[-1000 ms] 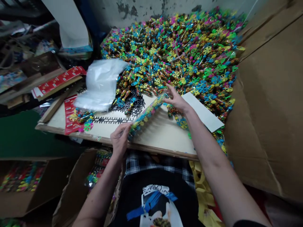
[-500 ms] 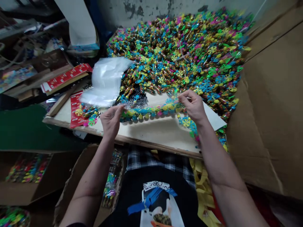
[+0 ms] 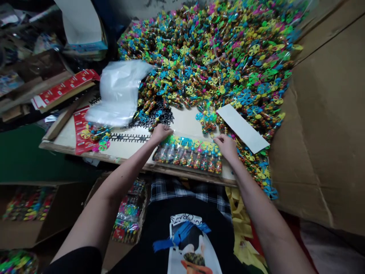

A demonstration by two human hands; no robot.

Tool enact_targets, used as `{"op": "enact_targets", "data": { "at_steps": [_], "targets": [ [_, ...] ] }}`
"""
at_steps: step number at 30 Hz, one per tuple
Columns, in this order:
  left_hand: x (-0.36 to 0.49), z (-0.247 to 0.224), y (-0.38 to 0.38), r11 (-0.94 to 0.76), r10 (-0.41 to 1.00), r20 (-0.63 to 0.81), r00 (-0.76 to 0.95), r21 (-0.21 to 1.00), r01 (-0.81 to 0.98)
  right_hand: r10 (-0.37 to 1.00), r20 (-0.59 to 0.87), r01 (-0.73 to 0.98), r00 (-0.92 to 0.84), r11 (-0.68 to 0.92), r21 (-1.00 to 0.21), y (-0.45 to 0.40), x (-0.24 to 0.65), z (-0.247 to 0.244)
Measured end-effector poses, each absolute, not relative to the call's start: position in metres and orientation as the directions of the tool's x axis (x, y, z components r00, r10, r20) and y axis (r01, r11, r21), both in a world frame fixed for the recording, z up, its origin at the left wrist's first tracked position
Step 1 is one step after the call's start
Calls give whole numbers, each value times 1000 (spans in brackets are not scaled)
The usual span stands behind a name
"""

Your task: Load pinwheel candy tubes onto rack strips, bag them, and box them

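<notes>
Our left hand (image 3: pixel 162 133) and right hand (image 3: pixel 226 146) pinched clear bag (image 3: pixel 164 151) by upper corners; bottle row (image 3: pixel 197 155) lay inside, heap (image 3: pixel 205 62) loose.

On my black shirt (image 3: pixel 182 238), at six o'clock — just "RA" reads clearly; the red card (image 3: pixel 81 133), at nine — print too small.

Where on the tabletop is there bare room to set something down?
One bare patch lies behind the bagged bottle row, between the black lattice pieces and a bottle cluster. A narrower one lies left of the row, in front of the black strip. A bottle heap crowds the back.
</notes>
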State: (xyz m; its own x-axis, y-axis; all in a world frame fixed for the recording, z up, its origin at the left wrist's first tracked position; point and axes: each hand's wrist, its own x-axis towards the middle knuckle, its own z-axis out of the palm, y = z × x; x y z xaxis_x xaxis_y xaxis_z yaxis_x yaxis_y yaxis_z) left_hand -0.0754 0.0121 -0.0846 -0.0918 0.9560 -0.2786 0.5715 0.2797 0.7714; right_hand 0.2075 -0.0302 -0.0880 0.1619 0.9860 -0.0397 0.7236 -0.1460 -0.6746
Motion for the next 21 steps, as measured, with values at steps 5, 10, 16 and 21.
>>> {"op": "enact_targets", "data": {
  "at_steps": [5, 10, 16, 21],
  "targets": [
    [-87, -77, -2, 66, 992, 22, -120, 732, 678, 981, 175, 885, 82, 9, -466, -41, 207, -65],
    [-166, -64, -18, 100, 911, 252, -326, 633, 768, 947, 305, 923, 101, 25, -385, -55, 211, -33],
    [-312, -47, -45, 795, 472, 106, -875, 377, 475, 955, 287, 915, 67, 56, -400, -63, 211, -28],
    [-367, -49, -46, 900, 419, -231, -878, 232, 369, 975, 214, 895, 58, 44, -444, -57, 196, -31]
  ]
}}
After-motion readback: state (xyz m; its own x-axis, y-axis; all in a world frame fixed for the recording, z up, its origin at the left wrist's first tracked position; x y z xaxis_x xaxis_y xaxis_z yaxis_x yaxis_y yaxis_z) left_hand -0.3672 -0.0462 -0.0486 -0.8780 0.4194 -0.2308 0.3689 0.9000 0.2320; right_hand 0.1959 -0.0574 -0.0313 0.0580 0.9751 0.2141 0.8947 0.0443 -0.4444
